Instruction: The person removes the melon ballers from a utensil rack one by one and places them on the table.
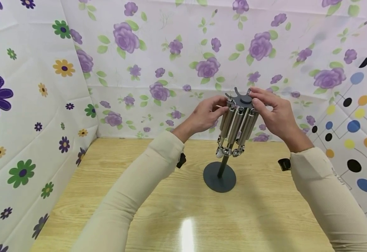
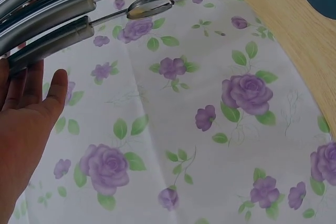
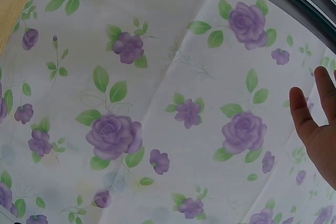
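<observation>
A dark utensil stand (image 1: 222,168) has a round base, an upright pole and a hooked top (image 1: 241,99). Several kitchen utensils with steel handles (image 1: 235,126) hang from its hooks, their shiny ends pointing down. My left hand (image 1: 203,113) is at the left of the top, thumb and fingers pinching the upper end of one utensil. In the left wrist view, its fingers reach behind a steel handle (image 2: 52,43). On the other side, my right hand (image 1: 276,112) pinches the edge of the top between thumb and index finger. Its outer fingers (image 3: 300,111) are spread in the right wrist view.
The stand is on a light wooden table (image 1: 158,196), near its back edge. Behind hangs a cloth with purple roses (image 1: 158,91). A flower-patterned sheet (image 1: 35,115) covers the left side, and a sheet with coloured dots (image 1: 353,126) is at the right.
</observation>
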The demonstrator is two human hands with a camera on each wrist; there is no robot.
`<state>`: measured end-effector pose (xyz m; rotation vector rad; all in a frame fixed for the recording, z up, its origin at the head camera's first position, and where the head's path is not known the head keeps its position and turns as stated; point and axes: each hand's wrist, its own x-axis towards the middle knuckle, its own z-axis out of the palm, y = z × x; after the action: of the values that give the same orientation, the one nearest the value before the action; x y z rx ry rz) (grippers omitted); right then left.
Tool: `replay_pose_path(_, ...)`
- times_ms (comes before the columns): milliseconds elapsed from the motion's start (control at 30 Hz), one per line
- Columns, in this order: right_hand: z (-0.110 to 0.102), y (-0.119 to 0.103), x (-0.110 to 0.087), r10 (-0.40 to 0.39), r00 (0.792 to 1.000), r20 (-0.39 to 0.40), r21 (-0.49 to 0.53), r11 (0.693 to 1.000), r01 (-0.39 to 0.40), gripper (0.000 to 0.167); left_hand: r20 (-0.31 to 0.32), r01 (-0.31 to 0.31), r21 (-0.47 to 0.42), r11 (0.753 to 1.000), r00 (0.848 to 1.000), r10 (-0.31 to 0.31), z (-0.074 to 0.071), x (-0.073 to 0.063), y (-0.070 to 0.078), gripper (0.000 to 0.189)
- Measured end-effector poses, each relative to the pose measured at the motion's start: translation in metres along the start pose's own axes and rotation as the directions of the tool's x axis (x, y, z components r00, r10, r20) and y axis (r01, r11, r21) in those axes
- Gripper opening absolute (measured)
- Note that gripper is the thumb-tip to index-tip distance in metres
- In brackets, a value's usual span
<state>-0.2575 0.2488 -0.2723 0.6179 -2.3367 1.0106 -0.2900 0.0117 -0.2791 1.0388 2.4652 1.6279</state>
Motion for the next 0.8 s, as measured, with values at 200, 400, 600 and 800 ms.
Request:
replay_pose_path(200, 0.0, 0.001, 0.0, 0.004, 1.0, -0.002, 0.0, 1.0, -0.004, 0.033, 0.01, 0.022, -0.014, 1.0, 1.0, -0.022, -0.006, -0.001, 0.001, 0.028)
replay_pose_path(400, 0.0, 0.001, 0.001, -0.02, 1.0, -0.002, 0.006, 1.0, 0.02, 0.032, -0.032, 0.031, -0.036, 0.999, 0.999, -0.032, -0.014, -0.004, 0.002, 0.028)
replay_pose_path(600, 0.0, 0.0, 0.001, -0.041, 0.999, -0.009, 0.012, 0.999, 0.041, 0.032, -0.072, 0.021, -0.056, 0.998, 0.997, -0.025, -0.021, -0.009, 0.0, 0.029)
replay_pose_path(800, 0.003, 0.002, 0.002, -0.074, 0.997, -0.03, 0.013, 0.997, 0.075, 0.031, -0.135, 0.036, -0.066, 0.997, 0.99, -0.045, -0.027, -0.015, -0.007, 0.026)
